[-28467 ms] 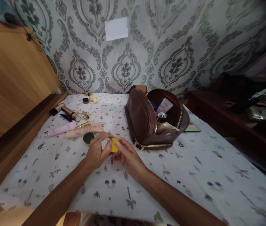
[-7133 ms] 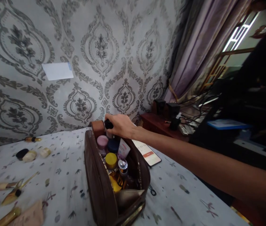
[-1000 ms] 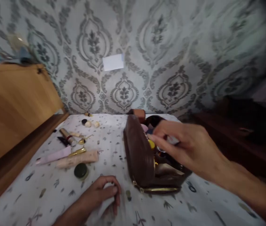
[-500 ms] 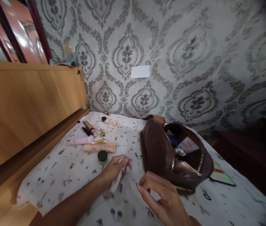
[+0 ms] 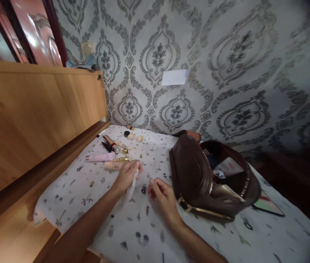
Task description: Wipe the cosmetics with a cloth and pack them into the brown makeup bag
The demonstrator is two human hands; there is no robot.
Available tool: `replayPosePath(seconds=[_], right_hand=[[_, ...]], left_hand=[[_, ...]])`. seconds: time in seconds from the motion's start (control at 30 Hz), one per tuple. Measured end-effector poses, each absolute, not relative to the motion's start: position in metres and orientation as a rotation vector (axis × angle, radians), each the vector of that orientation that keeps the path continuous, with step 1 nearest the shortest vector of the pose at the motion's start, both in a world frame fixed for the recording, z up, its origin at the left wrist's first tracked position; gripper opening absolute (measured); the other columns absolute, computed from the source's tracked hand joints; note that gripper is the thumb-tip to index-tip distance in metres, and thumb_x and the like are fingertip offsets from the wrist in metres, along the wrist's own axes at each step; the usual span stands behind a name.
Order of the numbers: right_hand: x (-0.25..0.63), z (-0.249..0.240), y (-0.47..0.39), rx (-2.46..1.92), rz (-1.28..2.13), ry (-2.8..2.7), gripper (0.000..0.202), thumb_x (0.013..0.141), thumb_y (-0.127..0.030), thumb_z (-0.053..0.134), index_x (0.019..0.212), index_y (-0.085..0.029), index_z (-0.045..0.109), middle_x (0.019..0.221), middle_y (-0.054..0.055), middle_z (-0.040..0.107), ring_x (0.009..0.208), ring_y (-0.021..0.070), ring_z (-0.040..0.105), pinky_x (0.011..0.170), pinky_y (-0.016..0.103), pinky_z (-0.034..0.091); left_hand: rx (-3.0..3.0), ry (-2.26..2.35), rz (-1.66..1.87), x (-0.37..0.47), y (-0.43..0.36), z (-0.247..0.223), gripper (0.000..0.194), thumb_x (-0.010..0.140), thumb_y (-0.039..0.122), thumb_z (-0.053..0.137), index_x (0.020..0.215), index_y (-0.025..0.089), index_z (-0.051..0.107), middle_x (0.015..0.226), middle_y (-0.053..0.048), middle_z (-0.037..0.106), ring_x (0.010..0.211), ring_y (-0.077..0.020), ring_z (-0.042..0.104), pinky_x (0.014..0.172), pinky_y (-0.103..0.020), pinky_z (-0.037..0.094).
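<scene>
My left hand (image 5: 127, 177) is closed around a crumpled white tissue (image 5: 131, 189), which hangs below the palm. It covers one end of a peach squeeze tube (image 5: 112, 165) and hides the spot where the green-lidded jar stood. To its right is my right hand (image 5: 163, 197), fingers curled in and thumb against them; whatever they may hold is hidden. The two hands are apart. A brown leather bag (image 5: 189, 171) stands just right of the right hand, unzipped, with a round silver-topped item (image 5: 219, 174) and a white packet (image 5: 230, 167) inside.
A pink tube (image 5: 100, 157), a gold-capped tube (image 5: 111, 143) and other small cosmetics lie at the left on the patterned cloth (image 5: 72, 199). Two small round pale items (image 5: 139, 138) are farther back. A wooden panel (image 5: 42, 98) borders the left; a flat tablet-like object (image 5: 270, 204) lies right.
Both hands have moved forward, and the left now covers part of the peach tube. The right hand's fingers have curled in from a more open shape. The view has shifted slightly.
</scene>
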State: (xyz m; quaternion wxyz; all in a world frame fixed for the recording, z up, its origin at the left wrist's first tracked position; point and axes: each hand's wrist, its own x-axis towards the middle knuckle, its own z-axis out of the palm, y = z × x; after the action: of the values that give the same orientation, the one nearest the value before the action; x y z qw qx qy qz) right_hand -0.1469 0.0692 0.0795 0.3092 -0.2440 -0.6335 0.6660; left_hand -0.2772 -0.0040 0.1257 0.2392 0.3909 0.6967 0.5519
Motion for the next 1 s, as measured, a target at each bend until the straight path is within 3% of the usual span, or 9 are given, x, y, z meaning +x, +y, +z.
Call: replayPosePath(seconds=[0.13, 0.23, 0.33, 0.5, 0.63, 0.8, 0.9, 1.0], right_hand=[[-0.144, 0.064, 0.070, -0.691, 1.772, -1.709, 0.061, 0.072, -0.078, 0.060, 0.058, -0.019, 0.053, 0.051, -0.002, 0.048, 0.048, 0.0111, 0.041, 0.048, 0.024, 0.032], [-0.142, 0.063, 0.069, -0.685, 1.827, -1.733, 0.063, 0.069, -0.081, 0.060, 0.058, -0.019, 0.051, 0.051, -0.003, 0.046, 0.048, 0.0107, 0.040, 0.047, 0.024, 0.031], [-0.141, 0.067, 0.069, -0.687, 1.859, -1.730, 0.064, 0.067, -0.082, 0.059, 0.058, -0.020, 0.047, 0.052, -0.003, 0.046, 0.048, 0.0106, 0.040, 0.047, 0.023, 0.031], [-0.141, 0.072, 0.070, -0.683, 1.865, -1.738, 0.064, 0.069, -0.082, 0.057, 0.058, -0.020, 0.046, 0.052, -0.003, 0.046, 0.049, 0.0106, 0.040, 0.047, 0.023, 0.032], [-0.139, 0.073, 0.070, -0.670, 1.849, -1.772, 0.064, 0.073, -0.081, 0.055, 0.060, -0.019, 0.048, 0.054, -0.003, 0.046, 0.051, 0.0106, 0.040, 0.048, 0.023, 0.032], [-0.138, 0.071, 0.072, -0.679, 1.849, -1.799, 0.064, 0.077, -0.081, 0.051, 0.061, -0.019, 0.047, 0.054, -0.004, 0.044, 0.050, 0.0102, 0.039, 0.047, 0.023, 0.030], [-0.137, 0.066, 0.074, -0.669, 1.820, -1.833, 0.060, 0.083, -0.075, 0.048, 0.063, -0.019, 0.049, 0.055, -0.004, 0.043, 0.051, 0.0100, 0.038, 0.048, 0.023, 0.029], [-0.135, 0.061, 0.076, -0.646, 1.821, -1.879, 0.055, 0.090, -0.068, 0.046, 0.066, -0.019, 0.050, 0.056, -0.004, 0.041, 0.051, 0.0100, 0.035, 0.046, 0.023, 0.026]], left_hand=[[1.268, 2.170, 1.307, -0.324, -0.017, 0.135, 0.036, 0.087, 0.052, 0.036, 0.078, 0.021, 0.052, 0.070, -0.002, 0.054, 0.068, -0.0184, 0.054, 0.066, -0.029, 0.042], [1.354, 2.446, 0.996, -0.354, -0.028, 0.138, 0.028, 0.087, 0.044, 0.039, 0.077, 0.021, 0.054, 0.081, -0.007, 0.062, 0.085, -0.0264, 0.058, 0.080, -0.036, 0.041], [1.375, 2.613, 0.646, -0.370, -0.037, 0.137, 0.029, 0.088, 0.042, 0.042, 0.076, 0.021, 0.058, 0.083, -0.011, 0.066, 0.087, -0.0320, 0.061, 0.078, -0.039, 0.040], [1.399, 2.723, 0.299, -0.382, -0.034, 0.143, 0.034, 0.093, 0.041, 0.040, 0.079, 0.022, 0.066, 0.090, -0.011, 0.072, 0.092, -0.0335, 0.065, 0.075, -0.037, 0.043], [1.425, 2.797, 0.228, -0.407, -0.007, 0.152, 0.030, 0.093, 0.035, 0.042, 0.097, 0.024, 0.069, 0.104, -0.010, 0.072, 0.101, -0.0315, 0.065, 0.076, -0.035, 0.045], [1.476, 2.850, 0.232, -0.455, 0.061, 0.152, 0.032, 0.095, 0.028, 0.039, 0.111, 0.021, 0.066, 0.107, -0.009, 0.071, 0.105, -0.0279, 0.063, 0.083, -0.035, 0.047], [1.545, 2.820, 0.212, -0.481, 0.105, 0.145, 0.039, 0.095, 0.022, 0.043, 0.132, 0.021, 0.054, 0.125, -0.011, 0.064, 0.113, -0.0265, 0.061, 0.091, -0.039, 0.047], [1.667, 2.708, 0.150, -0.500, 0.139, 0.136, 0.049, 0.091, 0.020, 0.054, 0.139, 0.024, 0.047, 0.140, -0.010, 0.053, 0.122, -0.0257, 0.056, 0.099, -0.041, 0.045]])
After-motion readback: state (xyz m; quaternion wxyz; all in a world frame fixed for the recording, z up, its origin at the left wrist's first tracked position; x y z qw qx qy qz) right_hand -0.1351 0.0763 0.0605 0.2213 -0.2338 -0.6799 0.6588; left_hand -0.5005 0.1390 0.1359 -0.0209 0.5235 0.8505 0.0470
